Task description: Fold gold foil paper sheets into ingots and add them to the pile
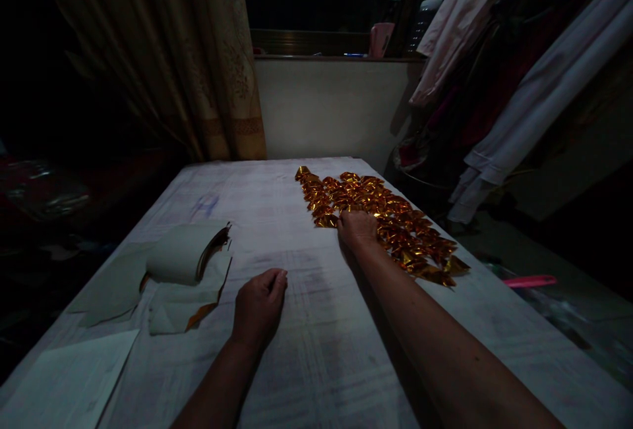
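Note:
Many folded gold foil paper pieces (395, 208) lie in rows on the right half of the cloth-covered table (277, 198). At the near left edge of these rows is my right hand (359, 229), fingers curled and closed against the foil. Whatever it may hold is hidden behind the knuckles. My left hand (260, 300) rests lower on the cloth, curled, with thumb against fingers and nothing visible in it. Left of it lie a curled stack of pale-backed paper sheets (180, 254) and a loose sheet (190, 300) with a gold edge showing.
A flat white sheet or card (69, 379) lies at the table's near left. Beyond the far edge are a curtain (208, 73) and a sill with a pink cup (380, 40). Clothes (544, 86) hang at the right, above a pink handle (530, 281) beside the table.

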The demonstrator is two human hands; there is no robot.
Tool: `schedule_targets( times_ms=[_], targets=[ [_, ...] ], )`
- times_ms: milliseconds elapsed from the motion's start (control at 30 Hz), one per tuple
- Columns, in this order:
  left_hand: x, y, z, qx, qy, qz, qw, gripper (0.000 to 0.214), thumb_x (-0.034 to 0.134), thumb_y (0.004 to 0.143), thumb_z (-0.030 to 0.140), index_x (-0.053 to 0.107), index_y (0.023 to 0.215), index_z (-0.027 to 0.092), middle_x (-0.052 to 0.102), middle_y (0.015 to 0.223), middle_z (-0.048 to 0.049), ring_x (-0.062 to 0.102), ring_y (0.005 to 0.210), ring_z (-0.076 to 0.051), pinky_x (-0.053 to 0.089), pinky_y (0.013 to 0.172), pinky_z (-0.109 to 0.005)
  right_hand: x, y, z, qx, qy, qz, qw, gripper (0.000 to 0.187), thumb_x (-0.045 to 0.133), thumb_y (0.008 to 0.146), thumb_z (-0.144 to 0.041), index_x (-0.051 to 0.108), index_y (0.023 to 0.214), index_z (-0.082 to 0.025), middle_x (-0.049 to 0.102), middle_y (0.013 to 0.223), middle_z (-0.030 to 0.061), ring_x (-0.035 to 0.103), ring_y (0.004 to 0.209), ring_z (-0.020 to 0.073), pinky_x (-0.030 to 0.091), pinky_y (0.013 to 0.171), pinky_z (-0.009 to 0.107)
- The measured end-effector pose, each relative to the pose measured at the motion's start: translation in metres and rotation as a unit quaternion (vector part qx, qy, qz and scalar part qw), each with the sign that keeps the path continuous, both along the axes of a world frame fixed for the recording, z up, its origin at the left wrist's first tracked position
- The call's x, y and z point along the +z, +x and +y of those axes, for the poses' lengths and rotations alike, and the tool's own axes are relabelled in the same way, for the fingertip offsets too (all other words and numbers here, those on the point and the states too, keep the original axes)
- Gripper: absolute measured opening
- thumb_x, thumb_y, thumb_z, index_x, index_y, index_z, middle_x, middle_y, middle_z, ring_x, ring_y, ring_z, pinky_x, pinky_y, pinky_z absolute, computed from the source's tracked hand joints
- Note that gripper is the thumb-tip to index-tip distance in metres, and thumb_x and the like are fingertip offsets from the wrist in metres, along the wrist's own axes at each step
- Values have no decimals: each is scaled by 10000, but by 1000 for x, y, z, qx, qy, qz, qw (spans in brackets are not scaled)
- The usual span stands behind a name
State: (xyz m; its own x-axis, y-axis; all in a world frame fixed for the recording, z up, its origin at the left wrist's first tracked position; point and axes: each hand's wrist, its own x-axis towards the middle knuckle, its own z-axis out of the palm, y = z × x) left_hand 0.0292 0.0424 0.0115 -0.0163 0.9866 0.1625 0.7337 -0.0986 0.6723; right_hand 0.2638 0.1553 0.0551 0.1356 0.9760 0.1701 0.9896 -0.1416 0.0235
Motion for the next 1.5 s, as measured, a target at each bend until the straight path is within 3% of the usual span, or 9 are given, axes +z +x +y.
schedule_targets(
  times_ms=[500, 833, 1200, 1500],
  targets=[
    [2, 1, 0, 3, 0, 9, 1000, 335, 472, 931, 398, 742, 830, 228, 742, 751, -6, 674, 721, -178, 407, 655, -257, 5, -5, -9, 20, 30, 6, 999, 266, 502, 978, -303, 736, 1019, -185, 746, 1047, 132, 667, 1001, 250, 412, 799, 322],
    [4, 1, -2, 1, 2, 6, 1000, 332, 474, 938, 392, 754, 851, 235, 760, 785, -9, 674, 721, -174, 421, 668, -258, -7, -44, -55, 122, 9, 47, 991, 257, 467, 998, -279, 711, 972, -203, 725, 1027, 96, 637, 982, 219, 390, 774, 295],
    [6, 1, -1, 1, -9, 20, 1000, 321, 480, 942, 374, 757, 875, 226, 758, 787, -15, 683, 746, -181, 421, 676, -259, -17, -61, -99, 148, -49, 100, 983, 200, 530, 977, -279, 728, 971, -245, 740, 988, 48, 672, 877, 181, 389, 690, 266],
    [7, 0, -4, -18, 15, 34, 999, 318, 476, 949, 354, 758, 884, 220, 764, 811, -29, 687, 751, -182, 433, 682, -264, -36, -56, -110, 158, 16, 196, 968, 180, 550, 959, -214, 728, 938, -233, 737, 984, 29, 660, 925, 157, 388, 764, 237]
  ],
)
